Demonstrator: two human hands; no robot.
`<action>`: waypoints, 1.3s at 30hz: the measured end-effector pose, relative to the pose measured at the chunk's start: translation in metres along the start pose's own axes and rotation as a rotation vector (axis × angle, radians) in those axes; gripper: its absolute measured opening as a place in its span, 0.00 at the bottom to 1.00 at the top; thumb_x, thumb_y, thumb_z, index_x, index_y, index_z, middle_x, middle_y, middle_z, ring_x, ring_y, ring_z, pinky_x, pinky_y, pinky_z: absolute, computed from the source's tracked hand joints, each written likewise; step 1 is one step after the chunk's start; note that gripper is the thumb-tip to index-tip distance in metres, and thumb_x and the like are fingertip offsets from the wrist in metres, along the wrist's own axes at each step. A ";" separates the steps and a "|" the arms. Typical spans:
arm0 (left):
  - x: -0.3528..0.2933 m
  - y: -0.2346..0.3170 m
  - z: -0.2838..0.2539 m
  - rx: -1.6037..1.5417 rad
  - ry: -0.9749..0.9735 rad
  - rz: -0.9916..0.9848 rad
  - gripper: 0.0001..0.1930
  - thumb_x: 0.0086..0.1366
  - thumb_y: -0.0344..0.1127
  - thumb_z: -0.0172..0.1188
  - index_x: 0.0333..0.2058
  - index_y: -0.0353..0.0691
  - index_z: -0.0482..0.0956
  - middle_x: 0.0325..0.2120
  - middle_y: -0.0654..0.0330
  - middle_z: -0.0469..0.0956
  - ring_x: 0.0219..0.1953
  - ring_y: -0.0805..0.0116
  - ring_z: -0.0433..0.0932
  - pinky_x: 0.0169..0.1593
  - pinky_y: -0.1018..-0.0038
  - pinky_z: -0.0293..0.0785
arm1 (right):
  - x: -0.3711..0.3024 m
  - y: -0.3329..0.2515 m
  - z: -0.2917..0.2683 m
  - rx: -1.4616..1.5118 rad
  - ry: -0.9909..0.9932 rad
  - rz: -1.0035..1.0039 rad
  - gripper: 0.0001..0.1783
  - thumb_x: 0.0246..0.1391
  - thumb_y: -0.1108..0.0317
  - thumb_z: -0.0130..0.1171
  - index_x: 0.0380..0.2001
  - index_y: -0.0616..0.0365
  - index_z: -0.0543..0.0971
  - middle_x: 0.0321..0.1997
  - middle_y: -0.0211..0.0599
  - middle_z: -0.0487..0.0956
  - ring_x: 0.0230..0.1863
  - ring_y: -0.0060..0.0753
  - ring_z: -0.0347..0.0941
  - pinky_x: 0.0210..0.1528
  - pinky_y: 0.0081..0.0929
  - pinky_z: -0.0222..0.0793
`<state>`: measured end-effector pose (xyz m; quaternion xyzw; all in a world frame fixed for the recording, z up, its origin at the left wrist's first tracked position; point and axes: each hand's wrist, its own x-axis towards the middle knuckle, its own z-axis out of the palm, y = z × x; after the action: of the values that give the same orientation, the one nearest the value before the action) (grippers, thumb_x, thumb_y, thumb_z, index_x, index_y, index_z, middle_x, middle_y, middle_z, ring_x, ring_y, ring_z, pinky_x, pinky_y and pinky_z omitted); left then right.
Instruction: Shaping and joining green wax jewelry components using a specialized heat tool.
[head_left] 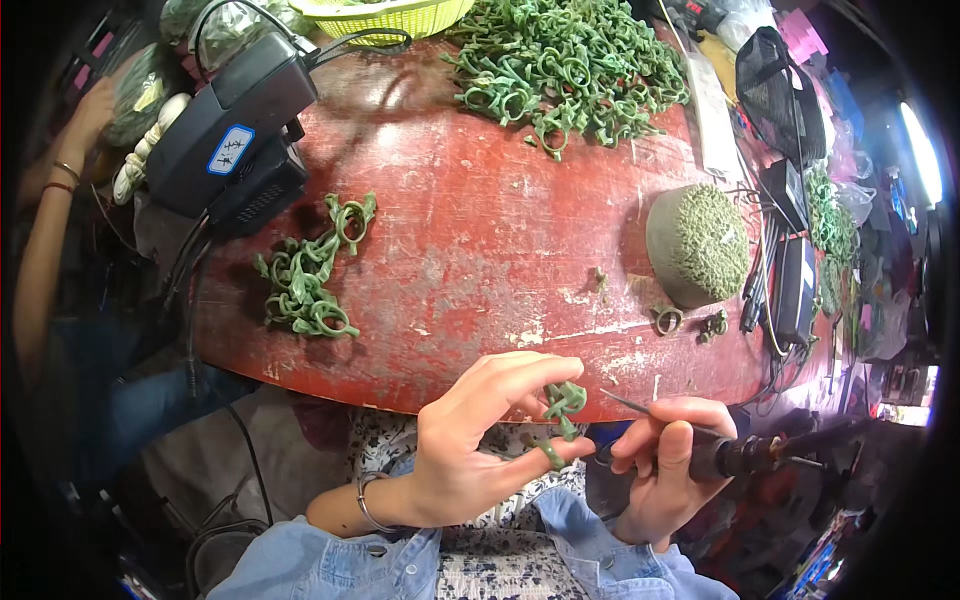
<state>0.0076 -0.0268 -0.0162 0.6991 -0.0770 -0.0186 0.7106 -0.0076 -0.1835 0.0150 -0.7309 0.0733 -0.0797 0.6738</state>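
Observation:
Just past the table's front edge, my left hand (490, 440) pinches a small green twisted piece (565, 402), which looks like a wax ring, between its fingertips. A plain green ring (551, 455) sits around one of its lower fingers. Close by on the right, my right hand (675, 460) is closed around a pen-like tool (628, 402) with a thin, pointed metal tip. That tip points toward the green piece, with a small gap between them. A thick dark handle (735, 456) shows beside the right palm; how it joins the tip is partly hidden by my fingers.
On the red worn table (450, 250) lie a small pile of green rings (310, 275) and a large heap (575, 70). A cylinder with a crumbly green top (705, 245) stands right, near loose rings (667, 320). A black device (235, 125) and another person's arm (50, 220) are left.

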 end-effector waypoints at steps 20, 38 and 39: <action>0.004 -0.001 0.005 0.359 0.095 0.252 0.25 0.40 0.31 0.69 0.40 0.33 0.75 0.35 0.55 0.77 0.37 0.61 0.75 0.40 0.71 0.72 | -0.004 0.001 0.012 -0.063 -0.140 -0.065 0.09 0.56 0.69 0.48 0.34 0.65 0.71 0.22 0.36 0.71 0.21 0.19 0.65 0.23 0.15 0.61; 0.013 0.009 0.000 0.210 -0.084 0.089 0.27 0.39 0.28 0.69 0.42 0.36 0.75 0.37 0.54 0.77 0.41 0.63 0.75 0.44 0.72 0.71 | -0.003 0.008 0.009 -0.092 -0.011 -0.167 0.12 0.55 0.61 0.51 0.29 0.61 0.72 0.17 0.30 0.66 0.14 0.14 0.59 0.13 0.10 0.46; 0.014 0.011 0.000 0.219 -0.091 0.079 0.26 0.39 0.27 0.69 0.42 0.36 0.76 0.37 0.54 0.77 0.40 0.63 0.75 0.44 0.72 0.71 | -0.003 0.009 0.008 -0.082 -0.002 -0.181 0.12 0.55 0.61 0.51 0.29 0.61 0.71 0.17 0.30 0.66 0.14 0.14 0.58 0.13 0.10 0.45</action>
<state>0.0203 -0.0289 -0.0044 0.7672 -0.1381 -0.0137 0.6262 -0.0085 -0.1757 0.0052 -0.7615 0.0094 -0.1365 0.6335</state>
